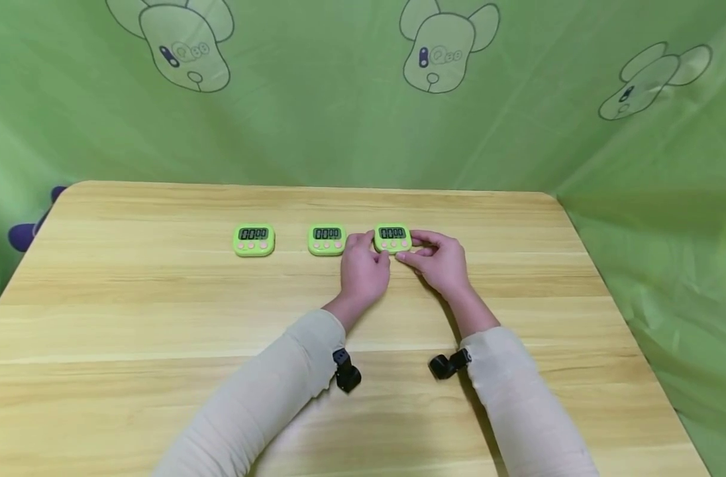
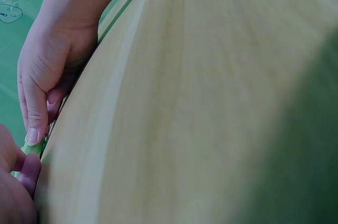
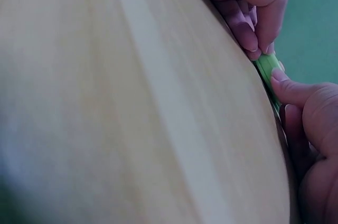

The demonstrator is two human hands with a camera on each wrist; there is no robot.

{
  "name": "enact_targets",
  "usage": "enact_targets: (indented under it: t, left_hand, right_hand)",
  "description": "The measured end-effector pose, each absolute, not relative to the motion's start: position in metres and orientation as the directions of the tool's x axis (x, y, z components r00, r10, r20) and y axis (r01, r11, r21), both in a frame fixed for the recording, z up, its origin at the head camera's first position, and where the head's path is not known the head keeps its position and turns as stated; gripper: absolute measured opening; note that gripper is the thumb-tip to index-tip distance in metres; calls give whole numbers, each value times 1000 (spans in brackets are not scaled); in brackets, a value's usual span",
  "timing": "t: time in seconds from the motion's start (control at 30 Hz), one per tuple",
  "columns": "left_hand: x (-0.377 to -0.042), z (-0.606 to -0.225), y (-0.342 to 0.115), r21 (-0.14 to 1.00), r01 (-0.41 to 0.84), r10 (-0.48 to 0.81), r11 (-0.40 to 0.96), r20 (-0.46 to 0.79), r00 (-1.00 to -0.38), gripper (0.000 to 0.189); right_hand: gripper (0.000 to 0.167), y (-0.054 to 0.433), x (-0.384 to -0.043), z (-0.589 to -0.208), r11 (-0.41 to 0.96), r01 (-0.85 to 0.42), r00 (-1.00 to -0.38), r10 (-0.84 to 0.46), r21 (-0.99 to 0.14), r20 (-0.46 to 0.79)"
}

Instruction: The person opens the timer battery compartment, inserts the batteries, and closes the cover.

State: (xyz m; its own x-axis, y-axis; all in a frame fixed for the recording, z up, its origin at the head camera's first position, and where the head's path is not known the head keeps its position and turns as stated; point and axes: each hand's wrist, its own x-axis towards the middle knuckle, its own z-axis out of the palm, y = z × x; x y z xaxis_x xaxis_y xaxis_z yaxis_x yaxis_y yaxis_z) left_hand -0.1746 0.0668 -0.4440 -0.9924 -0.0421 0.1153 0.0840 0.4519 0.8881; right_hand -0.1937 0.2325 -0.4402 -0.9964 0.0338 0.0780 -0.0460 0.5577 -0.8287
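Three light-green digital timers with pink buttons lie in a row on the wooden table. My two hands are at the rightmost timer (image 1: pixel 393 237), whose display reads zeros. The left hand (image 1: pixel 364 270) pinches its left side, thumb low by the near edge. From the other side, the right hand (image 1: pixel 445 264) pinches its right end between thumb and fingers. In the right wrist view the green edge of this timer (image 3: pixel 268 68) shows between both hands. The middle timer (image 1: pixel 327 240) sits just left of my left hand, and the left timer (image 1: pixel 254 240) stands farther off.
The wooden table (image 1: pixel 160 318) stretches out around the timers. Behind it and on the right hangs a green curtain (image 1: pixel 327 132) with cartoon animal heads. Small black cameras are strapped at both wrists, over beige sleeves (image 1: pixel 261 391).
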Motion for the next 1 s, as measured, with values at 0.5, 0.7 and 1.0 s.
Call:
enact_targets:
  t: [0.5, 0.7, 1.0]
  left_hand:
    - [-162, -452, 57, 912, 144, 36, 384, 141, -989, 61]
    - [-133, -457, 40, 957, 140, 27, 255, 138, -990, 64]
    - [-98, -454, 9, 976, 114, 57, 187, 105, -993, 61]
  right_hand:
    - [68, 233, -184, -444, 491, -2, -996, 79, -871, 47]
    - [68, 231, -165, -446, 425, 13, -995, 95, -905, 30]
    - [49, 212, -128, -443, 377, -55, -992, 87, -925, 94]
